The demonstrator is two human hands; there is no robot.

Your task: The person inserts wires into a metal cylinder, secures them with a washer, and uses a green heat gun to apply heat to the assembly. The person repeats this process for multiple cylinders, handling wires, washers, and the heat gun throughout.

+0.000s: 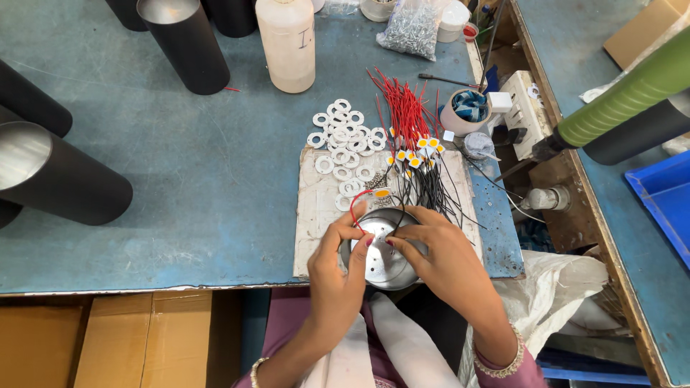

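1. Where the blue worktable [180,179] meets the left edge of the view, black metal tubes [61,179] lie on their sides; more of them stand along the far edge, beside a cream plastic bottle [286,43].
2. Below the table's near edge sit brown cardboard boxes [108,338].
3. Nearer the middle, a worn board [316,215] lies on the table, with a heap of white plastic rings [343,136] spread across its far end.
4. Over the board's near edge, the left hand [338,276] grips the rim of a round silver metal disc [381,259], fingers curled around its left side.
5. A looped red wire [357,205] with a small yellow chip [382,192] rises from the disc.
6. Right hand [442,259] presses its fingertips together on thin black wire at the disc's centre, pinching it.
7. Behind the hands lies a bundle of red and black wires [410,122] ending in yellow chips.
8. Further right stand a white cup [466,111], a bag of screws [411,27] and a white power strip [523,108].
9. At the far right, a green tube [625,97] crosses a second blue table [647,237].
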